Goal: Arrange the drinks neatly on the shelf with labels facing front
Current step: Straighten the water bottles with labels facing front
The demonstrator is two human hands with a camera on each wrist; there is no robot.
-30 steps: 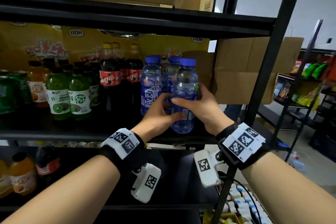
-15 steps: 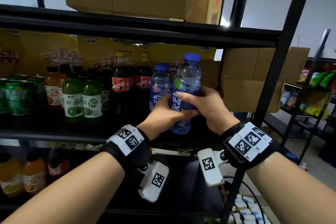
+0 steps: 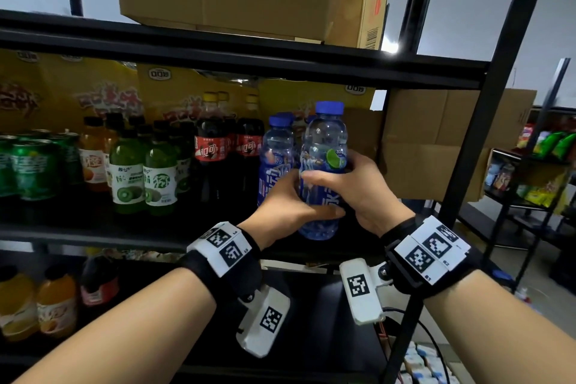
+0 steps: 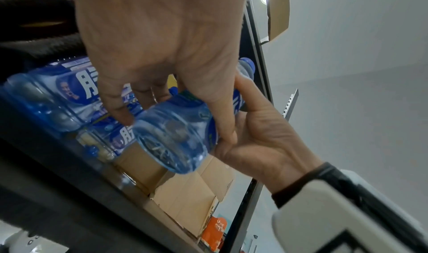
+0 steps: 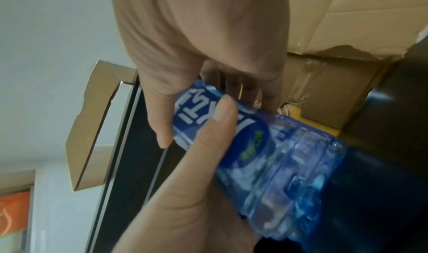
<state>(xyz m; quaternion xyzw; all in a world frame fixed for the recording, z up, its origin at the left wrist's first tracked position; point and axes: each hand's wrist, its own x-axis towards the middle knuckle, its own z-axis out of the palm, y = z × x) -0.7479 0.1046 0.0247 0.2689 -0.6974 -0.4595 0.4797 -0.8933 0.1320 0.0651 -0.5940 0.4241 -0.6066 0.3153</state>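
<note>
A clear blue-capped bottle (image 3: 324, 146) with a blue label is held upright just above the middle shelf (image 3: 93, 237), in front of the other blue bottles (image 3: 276, 162). My left hand (image 3: 290, 199) wraps its lower left side, thumb across the front. My right hand (image 3: 352, 187) grips its right side, fingers curled over the label. The left wrist view shows the bottle's base (image 4: 171, 143) lifted off the shelf between both hands. In the right wrist view the label (image 5: 208, 121) sits under my left thumb. The label's white characters face partly front-right.
Left along the shelf stand cola bottles (image 3: 212, 153), green kiwi drinks (image 3: 143, 178), orange bottles (image 3: 92, 162) and green cans (image 3: 31, 165). Cardboard boxes (image 3: 436, 146) fill the shelf's right end. A black upright post (image 3: 473, 140) stands at the right. More drinks (image 3: 37, 305) sit on the lower shelf.
Both hands have lifted the blue bottle off the shelf and turned it, so the label's printed side has come round toward the front.
</note>
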